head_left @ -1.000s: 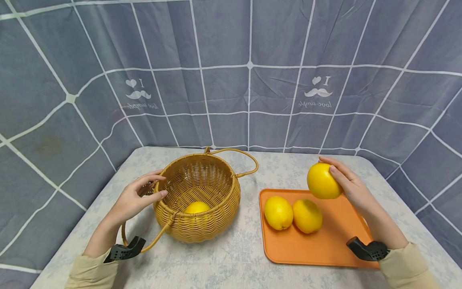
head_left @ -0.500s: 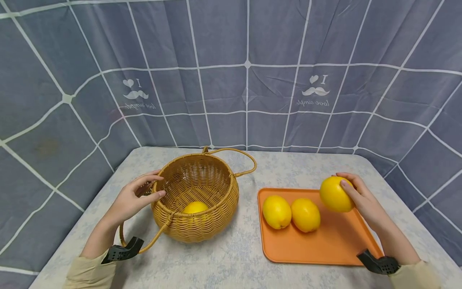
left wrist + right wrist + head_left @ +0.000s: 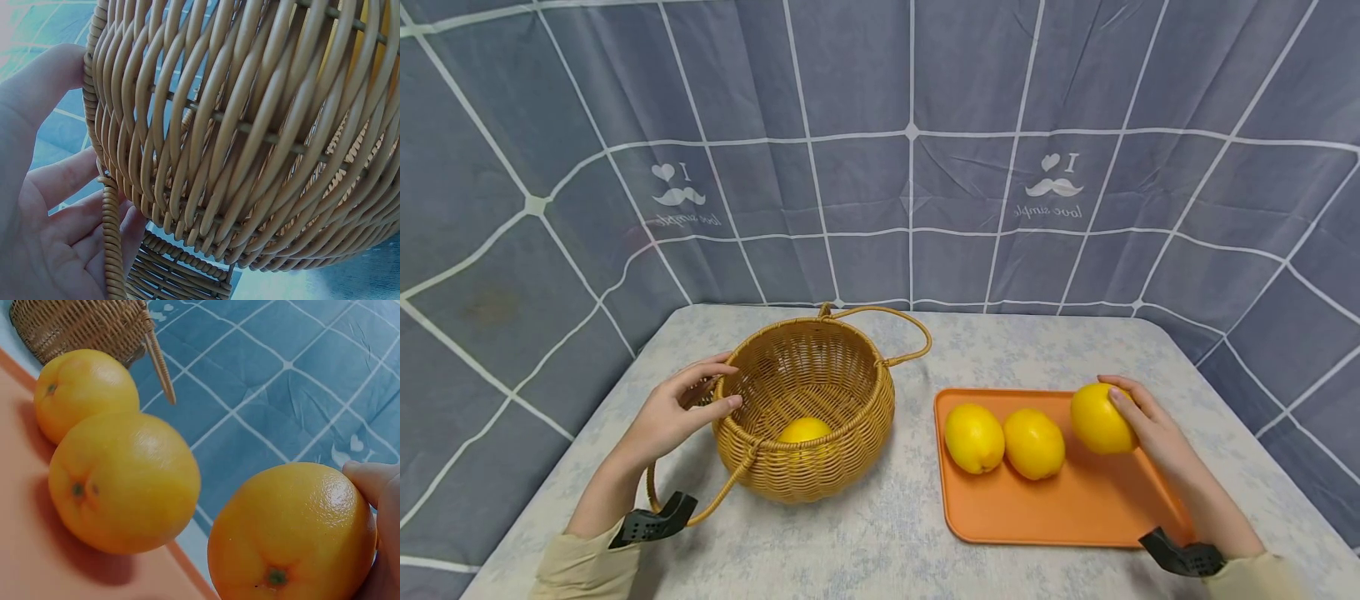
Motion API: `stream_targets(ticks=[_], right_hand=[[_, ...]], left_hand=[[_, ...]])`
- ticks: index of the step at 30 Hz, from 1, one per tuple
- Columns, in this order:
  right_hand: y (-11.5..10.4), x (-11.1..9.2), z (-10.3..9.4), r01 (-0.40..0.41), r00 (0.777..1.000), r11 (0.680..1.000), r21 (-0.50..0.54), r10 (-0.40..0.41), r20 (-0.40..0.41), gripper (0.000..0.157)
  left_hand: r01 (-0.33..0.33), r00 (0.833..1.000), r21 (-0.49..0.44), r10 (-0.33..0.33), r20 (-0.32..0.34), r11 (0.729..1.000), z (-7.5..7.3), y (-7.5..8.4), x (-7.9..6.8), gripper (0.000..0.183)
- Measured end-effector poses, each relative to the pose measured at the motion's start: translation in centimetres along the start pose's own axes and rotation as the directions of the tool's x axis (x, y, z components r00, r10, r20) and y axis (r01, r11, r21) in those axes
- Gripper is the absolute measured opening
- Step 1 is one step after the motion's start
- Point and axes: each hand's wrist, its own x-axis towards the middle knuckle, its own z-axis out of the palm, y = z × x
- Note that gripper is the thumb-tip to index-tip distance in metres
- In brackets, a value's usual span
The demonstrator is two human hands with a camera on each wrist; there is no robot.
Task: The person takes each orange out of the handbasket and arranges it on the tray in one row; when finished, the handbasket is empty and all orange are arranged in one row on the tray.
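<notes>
At the basket's left side, my left hand (image 3: 672, 414) grips the rim, thumb and fingertips over the edge. The brown wicker basket (image 3: 850, 454) stands with its opening tilted toward me, and one orange (image 3: 805, 430) lies inside. In the left wrist view, the basket's weave (image 3: 206, 125) fills most of the picture, a handle crossing in front of the fingers. My right hand (image 3: 1156, 429) holds another orange (image 3: 1102, 419) over the right part of the orange tray (image 3: 1060, 517); whether the fruit touches the tray I cannot tell. Two more oranges (image 3: 973, 439) sit side by side on the tray's left.
One looped handle (image 3: 917, 333) sticks out to the basket's right, another (image 3: 722, 500) toward the front left. A pale patterned cloth (image 3: 880, 533) covers the table. Blue-grey checked curtain (image 3: 865, 183) encloses the back and sides.
My right hand has moved down and to the right with the held orange, from higher over the tray. The left hand stays on the basket rim. The view has shifted slightly.
</notes>
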Motion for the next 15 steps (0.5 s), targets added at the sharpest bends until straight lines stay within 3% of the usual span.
stream_targets(ticks=[15], right_hand=[[2.1,0.0,1.5,-0.053,0.999,0.998,-0.018,0.053,-0.003,0.045]], left_hand=[[-0.002,1.000,-0.002,0.002,0.006,1.000,0.0,0.0,-0.1,0.041]])
